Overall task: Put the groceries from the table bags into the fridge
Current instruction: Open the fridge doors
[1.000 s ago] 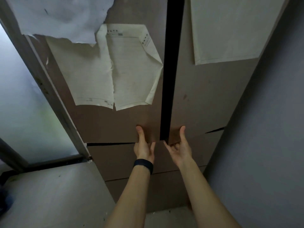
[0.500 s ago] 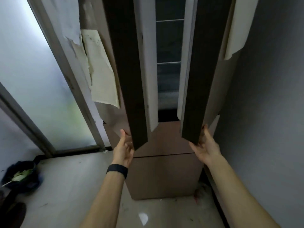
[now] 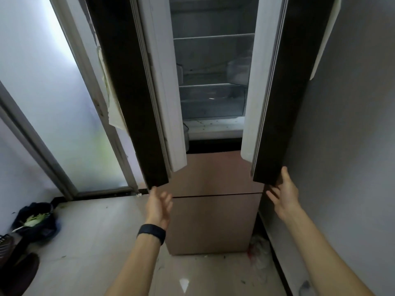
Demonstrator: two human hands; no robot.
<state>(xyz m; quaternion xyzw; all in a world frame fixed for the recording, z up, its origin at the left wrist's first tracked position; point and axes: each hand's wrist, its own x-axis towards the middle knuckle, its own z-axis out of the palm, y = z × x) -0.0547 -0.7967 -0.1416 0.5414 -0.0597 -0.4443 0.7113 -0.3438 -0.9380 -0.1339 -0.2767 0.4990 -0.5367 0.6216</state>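
Observation:
A brown fridge stands in front of me with both upper doors swung wide. Inside I see glass shelves and a clear drawer, with no groceries visible. The left door shows its dark edge; my left hand, with a black band on the wrist, hovers just below its bottom corner, fingers apart, holding nothing. My right hand touches the bottom corner of the right door, thumb on its outer face and fingers underneath. No bags or table are in view.
A grey wall runs close along the right door. A frosted glass door is at the left. On the floor at the left lies a dark bag with green scraps. Two closed brown drawers sit below the open doors.
Both fridge doors went from closed to wide open. My left hand has come off the left door's edge. My right hand stays on the right door. The view has pulled back.

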